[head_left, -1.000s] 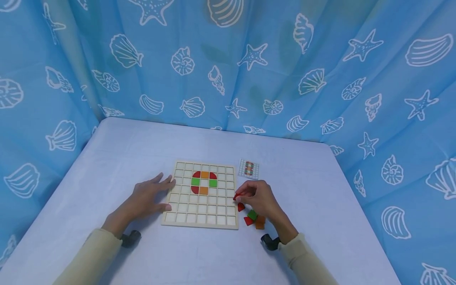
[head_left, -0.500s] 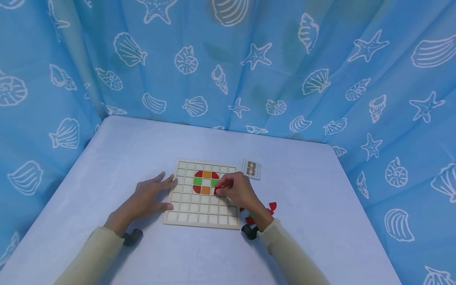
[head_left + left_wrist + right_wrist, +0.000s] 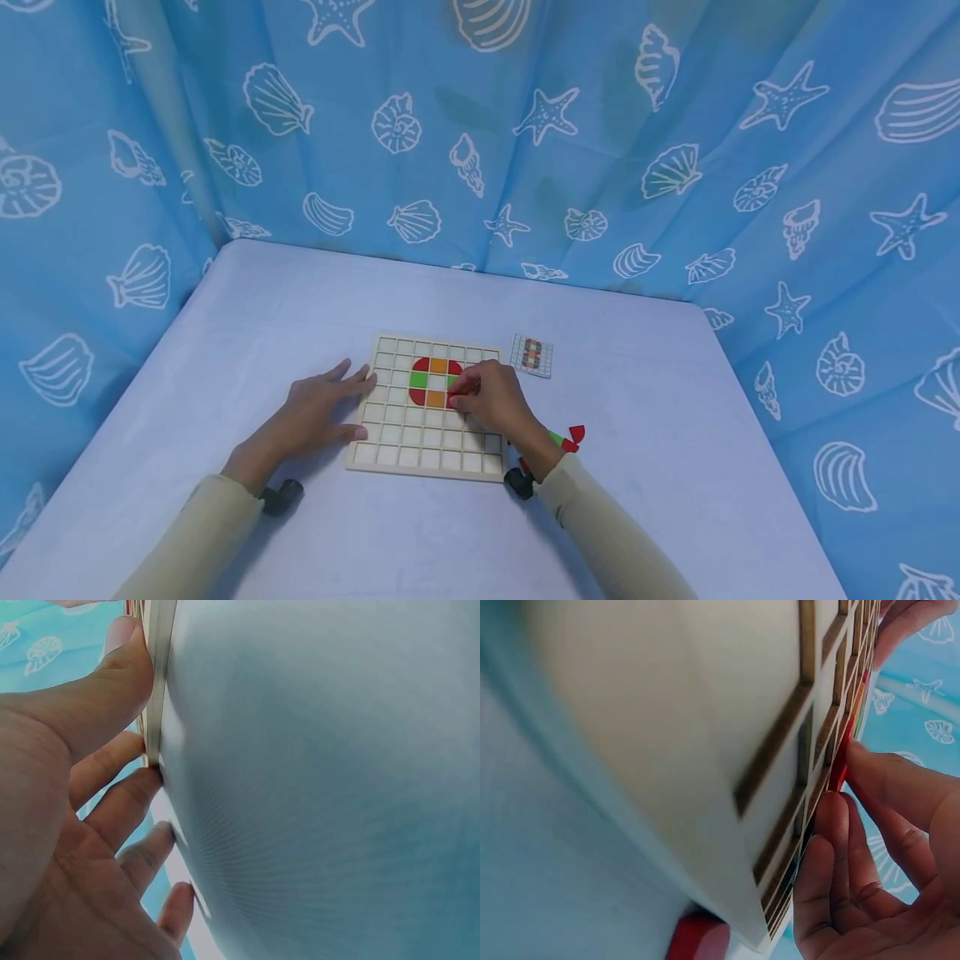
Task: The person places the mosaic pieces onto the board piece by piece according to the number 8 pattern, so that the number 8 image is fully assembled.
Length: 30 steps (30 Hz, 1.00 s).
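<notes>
A pale wooden grid board (image 3: pixel 411 435) lies on the table, with red, green and orange tiles (image 3: pixel 436 399) set in a small ring in its cells. My left hand (image 3: pixel 318 412) rests at the board's left side, fingers spread; in the left wrist view the thumb and fingertips are right at the board's edge. Over the ring's lower right corner, my right hand (image 3: pixel 491 400) pinches a rounded red tile (image 3: pixel 841 766) between thumb and fingers. That tile sits at the level of the grid in the right wrist view. The hand hides part of the right green tile.
Right of the board lie several loose pieces, among them a red one (image 3: pixel 577 433) and a green one (image 3: pixel 556 437), partly hidden by the right wrist. A small pattern card (image 3: pixel 532 357) lies at the board's upper right. A blue shell-print curtain (image 3: pixel 480 125) surrounds the white-covered table (image 3: pixel 337 287).
From beside the loose pieces, my right hand has carried the red tile leftward onto the board, to the ring's lower right corner. My left hand stays at the board's edge.
</notes>
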### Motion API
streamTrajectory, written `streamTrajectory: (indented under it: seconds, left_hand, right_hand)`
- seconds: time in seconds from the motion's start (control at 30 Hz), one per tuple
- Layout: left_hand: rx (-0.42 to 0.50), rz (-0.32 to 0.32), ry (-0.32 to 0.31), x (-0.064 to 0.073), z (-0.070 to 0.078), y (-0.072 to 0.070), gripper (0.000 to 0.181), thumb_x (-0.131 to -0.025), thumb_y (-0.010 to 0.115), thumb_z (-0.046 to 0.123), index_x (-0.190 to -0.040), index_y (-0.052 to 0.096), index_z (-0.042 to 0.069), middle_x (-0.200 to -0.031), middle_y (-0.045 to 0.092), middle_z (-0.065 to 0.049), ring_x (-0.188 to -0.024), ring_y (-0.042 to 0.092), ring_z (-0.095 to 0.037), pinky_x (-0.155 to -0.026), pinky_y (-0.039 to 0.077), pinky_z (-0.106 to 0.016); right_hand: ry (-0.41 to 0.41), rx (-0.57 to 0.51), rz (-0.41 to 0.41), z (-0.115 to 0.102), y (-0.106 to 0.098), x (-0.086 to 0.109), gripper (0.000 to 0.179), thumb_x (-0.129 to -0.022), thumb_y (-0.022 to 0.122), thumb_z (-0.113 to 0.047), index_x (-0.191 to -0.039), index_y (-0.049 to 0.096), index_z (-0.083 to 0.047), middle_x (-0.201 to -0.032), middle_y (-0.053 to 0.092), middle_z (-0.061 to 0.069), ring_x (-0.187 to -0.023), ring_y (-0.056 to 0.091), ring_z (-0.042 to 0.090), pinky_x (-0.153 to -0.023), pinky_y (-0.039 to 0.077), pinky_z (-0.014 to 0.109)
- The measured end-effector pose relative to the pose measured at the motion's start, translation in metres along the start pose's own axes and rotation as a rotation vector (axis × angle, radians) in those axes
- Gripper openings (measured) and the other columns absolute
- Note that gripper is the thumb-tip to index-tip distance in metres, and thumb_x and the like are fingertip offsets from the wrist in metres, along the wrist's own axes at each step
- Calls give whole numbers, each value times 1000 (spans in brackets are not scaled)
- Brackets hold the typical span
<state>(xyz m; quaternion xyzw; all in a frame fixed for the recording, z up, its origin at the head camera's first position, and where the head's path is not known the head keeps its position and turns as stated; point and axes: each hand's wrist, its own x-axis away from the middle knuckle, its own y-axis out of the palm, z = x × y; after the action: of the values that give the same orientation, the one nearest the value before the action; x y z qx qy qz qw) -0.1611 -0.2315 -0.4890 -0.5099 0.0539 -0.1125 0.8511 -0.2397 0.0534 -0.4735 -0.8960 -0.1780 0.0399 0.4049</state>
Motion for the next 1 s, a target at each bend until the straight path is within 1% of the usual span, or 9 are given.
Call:
streamTrajectory:
  seconds: [0.1, 0.2, 0.27, 0.37, 0.5, 0.63, 0.8, 0.9, 1.0]
  left_hand:
    - [3, -6, -6, -1, 1, 0, 86, -87, 88, 36, -160, 48, 16, -169, 41, -11, -160, 29, -48, -116, 32, -77]
    - [5, -9, -9, -1, 1, 0, 86, -87, 88, 36, -160, 48, 16, -169, 41, -12, -160, 30, -49, -116, 31, -78]
    - [2, -8, -5, 0, 2, 0, 86, -87, 88, 35, -160, 49, 15, -169, 41, -12, -159, 30, -49, -116, 31, -78]
    - [-2, -6, 1, 0, 2, -1, 85, -87, 88, 35, -160, 49, 14, -168, 42, -13, -159, 31, -50, -116, 31, -79]
    - [-9, -5, 7, 0, 3, -1, 85, -87, 88, 35, -160, 49, 13, -168, 42, -13, -158, 31, -50, -115, 32, -79]
    - [-16, 0, 11, 0, 4, -2, 85, -87, 88, 35, -159, 49, 13, -168, 43, -13, -158, 32, -50, -115, 33, -79]
    - [-13, -5, 9, 0, 5, -3, 85, -87, 88, 36, -159, 50, 13, -167, 43, -14, -158, 32, -50, -114, 33, -78]
    - [-7, -7, 9, 0, 6, -4, 85, -87, 88, 37, -159, 50, 13, -167, 43, -15, -158, 32, -50, -114, 33, -79]
    - [-10, -5, 7, 1, 6, -4, 85, -87, 88, 36, -159, 50, 13, -167, 43, -14, -158, 32, -50, -113, 34, -79]
  right_hand:
    - [6, 33, -2, -2, 0, 2, 8, -88, 87, -10, -94, 87, -16, -93, 71, -2, -89, 65, 14, -76, 54, 31]
    - [-15, 68, -7, -3, -1, 5, 13, -87, 88, -8, -99, 88, -13, -97, 70, 1, -95, 67, 17, -78, 56, 31]
    - [-25, 74, -7, -3, -2, 8, 15, -87, 88, -8, -101, 87, -14, -98, 70, 1, -98, 68, 17, -79, 57, 30]
    - [-30, 30, 5, -1, -5, 13, 16, -87, 88, -9, -102, 88, -15, -100, 72, -1, -98, 69, 17, -81, 59, 29]
    - [-22, -56, 27, 6, -12, 20, 14, -87, 88, -9, -100, 88, -16, -99, 74, -2, -91, 70, 14, -76, 61, 28]
    - [13, -112, 49, 17, -22, 27, 14, -88, 87, -8, -100, 87, -17, -99, 74, -2, -85, 70, 11, -73, 60, 27]
    - [56, -148, 56, 29, -36, 35, 15, -89, 86, -9, -103, 86, -16, -101, 76, -1, -83, 71, 13, -71, 60, 25]
    - [95, -146, 52, 38, -43, 39, 17, -89, 87, -10, -104, 86, -17, -99, 77, -1, -82, 69, 15, -69, 58, 24]
    - [137, -136, 35, 47, -49, 44, 19, -88, 87, -9, -105, 85, -18, -98, 76, -1, -82, 67, 18, -70, 58, 26]
